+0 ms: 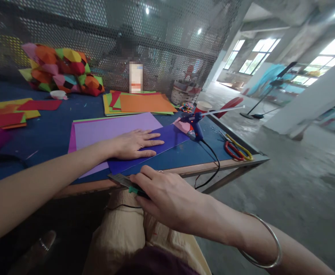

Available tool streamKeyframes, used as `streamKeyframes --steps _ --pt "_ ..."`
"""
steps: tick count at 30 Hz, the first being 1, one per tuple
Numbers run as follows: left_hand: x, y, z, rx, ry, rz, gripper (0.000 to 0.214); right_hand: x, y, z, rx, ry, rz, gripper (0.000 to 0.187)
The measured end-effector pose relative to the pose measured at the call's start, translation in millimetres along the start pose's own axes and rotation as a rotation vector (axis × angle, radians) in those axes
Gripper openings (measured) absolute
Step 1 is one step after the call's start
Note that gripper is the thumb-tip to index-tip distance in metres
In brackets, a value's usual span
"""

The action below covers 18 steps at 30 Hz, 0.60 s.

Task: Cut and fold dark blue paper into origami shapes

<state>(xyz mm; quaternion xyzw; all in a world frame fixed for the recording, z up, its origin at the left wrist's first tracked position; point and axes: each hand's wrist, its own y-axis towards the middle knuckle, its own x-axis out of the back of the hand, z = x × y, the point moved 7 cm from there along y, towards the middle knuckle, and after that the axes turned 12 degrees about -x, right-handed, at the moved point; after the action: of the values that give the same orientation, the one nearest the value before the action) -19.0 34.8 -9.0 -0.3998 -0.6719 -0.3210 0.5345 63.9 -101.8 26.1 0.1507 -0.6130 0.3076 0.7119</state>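
My left hand (pixel 137 144) lies flat, fingers spread, on a deep blue-violet sheet of paper (pixel 170 137). Under that sheet is a lilac sheet (pixel 107 131), with magenta and green edges showing beneath it. My right hand (pixel 170 194) is wrapped round a utility knife (pixel 120 178) with a green slider, its blade end pointing left. The knife is by the table's front edge, close to the near corner of the blue-violet sheet. Whether the blade touches the paper I cannot tell.
A hot glue gun (pixel 196 128) rests at the sheet's right end, its cord hanging off the table. Scissors (pixel 239 149) lie near the right corner. Behind are stacked coloured papers (pixel 146 103), a folded-paper cluster (pixel 70 70) and a perforated metal screen (pixel 167 26).
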Motion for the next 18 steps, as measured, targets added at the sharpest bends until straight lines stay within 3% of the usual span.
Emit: streamKeyframes --steps 6,9,13,18 --pt "-1.0 -0.4 0.8 0.009 0.004 0.016 0.062 5.8 -17.9 3.7 0.066 0.11 0.014 0.034" --pt "0.5 -0.1 0.0 0.005 -0.009 0.002 0.062 13.3 -39.7 -10.2 0.041 0.235 -0.068 0.035" --pt "5.0 -2.5 -1.3 0.09 -0.03 -0.012 0.067 20.7 -65.1 -62.3 -0.163 0.285 -0.288 0.035" --pt "18.1 -14.5 1.5 0.349 0.022 -0.105 0.102 24.4 -81.5 -133.0 -0.455 0.146 -0.533 0.032"
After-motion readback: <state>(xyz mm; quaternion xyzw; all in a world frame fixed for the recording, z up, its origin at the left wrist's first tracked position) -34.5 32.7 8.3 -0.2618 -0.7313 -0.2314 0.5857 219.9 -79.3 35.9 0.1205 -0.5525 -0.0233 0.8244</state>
